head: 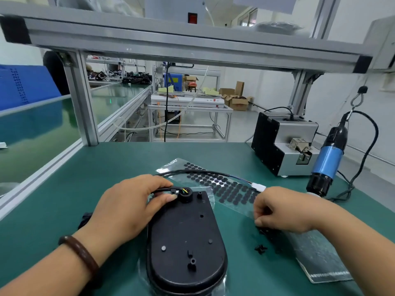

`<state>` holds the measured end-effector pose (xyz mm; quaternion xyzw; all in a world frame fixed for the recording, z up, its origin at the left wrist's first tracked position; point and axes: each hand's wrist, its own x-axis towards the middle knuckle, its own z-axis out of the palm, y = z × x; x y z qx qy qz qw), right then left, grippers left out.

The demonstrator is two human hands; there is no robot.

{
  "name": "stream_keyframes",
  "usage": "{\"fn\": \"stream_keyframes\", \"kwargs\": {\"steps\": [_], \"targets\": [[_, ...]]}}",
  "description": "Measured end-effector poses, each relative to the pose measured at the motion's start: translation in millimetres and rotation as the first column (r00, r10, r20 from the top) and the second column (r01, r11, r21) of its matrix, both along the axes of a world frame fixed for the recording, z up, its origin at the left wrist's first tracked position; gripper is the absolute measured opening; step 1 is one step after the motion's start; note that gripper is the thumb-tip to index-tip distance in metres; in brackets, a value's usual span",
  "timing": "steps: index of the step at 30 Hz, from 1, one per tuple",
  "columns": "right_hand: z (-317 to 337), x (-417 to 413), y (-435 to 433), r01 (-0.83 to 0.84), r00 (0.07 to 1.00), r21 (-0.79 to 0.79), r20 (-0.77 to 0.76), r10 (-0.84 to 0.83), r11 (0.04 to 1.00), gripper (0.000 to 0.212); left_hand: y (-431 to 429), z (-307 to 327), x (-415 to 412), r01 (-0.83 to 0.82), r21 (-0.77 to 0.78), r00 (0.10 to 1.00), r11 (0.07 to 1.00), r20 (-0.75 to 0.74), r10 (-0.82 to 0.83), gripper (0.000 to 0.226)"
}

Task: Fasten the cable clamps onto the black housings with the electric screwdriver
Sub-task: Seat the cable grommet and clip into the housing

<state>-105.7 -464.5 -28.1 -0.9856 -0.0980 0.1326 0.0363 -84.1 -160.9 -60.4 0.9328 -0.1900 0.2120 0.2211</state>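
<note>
A black oval housing (pixel 186 238) lies flat on the green mat in front of me. My left hand (pixel 126 208) rests on its upper left edge and pinches the black cable (pixel 205 173) where it enters the round port at the housing's top. The cable arcs right to a white connector (pixel 258 186). My right hand (pixel 280 210) is curled over a pile of small black cable clamps (pixel 264 232), fingertips down among them; whether it holds one is hidden. One loose clamp (pixel 261 249) lies nearby. The blue and black electric screwdriver (pixel 327 161) hangs at the right, untouched.
A clear sheet of black round pads (pixel 226 189) lies behind the housing. A black and silver screw feeder (pixel 282 142) stands at the back right. A plastic bag (pixel 320 257) lies under my right forearm. An aluminium frame beam (pixel 171 41) crosses overhead, and a post (pixel 83 99) stands back left.
</note>
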Motion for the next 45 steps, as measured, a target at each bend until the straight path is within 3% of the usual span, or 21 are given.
{"fn": "stream_keyframes", "kwargs": {"steps": [6, 9, 11, 13, 17, 20, 35, 40, 45], "targets": [[1, 3, 1, -0.027, 0.998, -0.050, 0.062, 0.030, 0.998, 0.016, -1, -1, -2, 0.004, 0.038, 0.993, 0.999, 0.119, -0.009, 0.034], [17, 8, 18, -0.073, 0.970, 0.192, 0.240, 0.025, 0.979, 0.019, -1, 0, -1, 0.002, 0.057, 0.990, 0.998, 0.141, -0.010, 0.040], [26, 14, 43, -0.152, 0.936, 0.414, 0.352, -0.003, 0.897, 0.020, -2, -1, 0, 0.009, 0.077, 0.985, 0.997, 0.173, -0.022, 0.046], [27, 23, 74, -0.259, 0.895, 0.517, 0.447, 0.001, 0.816, 0.017, -2, 0, 0, 0.010, 0.091, 0.978, 0.996, 0.205, -0.028, 0.048], [11, 36, 120, -0.468, 0.777, 0.366, 0.605, 0.176, 0.805, 0.006, -4, -1, 0, -0.009, 0.126, 0.951, 0.992, 0.307, -0.030, 0.042], [-5, 41, 122, -0.536, 0.725, 0.350, 0.656, 0.208, 0.768, 0.006, -4, -2, 1, 0.017, 0.128, 0.944, 0.992, 0.325, -0.058, 0.042], [-15, 38, 113, -0.658, 0.605, 0.255, 0.739, 0.296, 0.709, 0.007, -3, -1, 3, 0.048, 0.148, 0.935, 0.988, 0.341, -0.096, 0.039], [-19, 40, 118, -0.626, 0.611, 0.255, 0.748, 0.260, 0.737, 0.009, -4, -2, 4, 0.051, 0.144, 0.935, 0.988, 0.340, -0.098, 0.042], [-21, 43, 114, -0.621, 0.685, 0.393, 0.693, 0.226, 0.678, 0.008, -3, -2, 5, 0.049, 0.148, 0.934, 0.988, 0.344, -0.098, 0.041]]}}
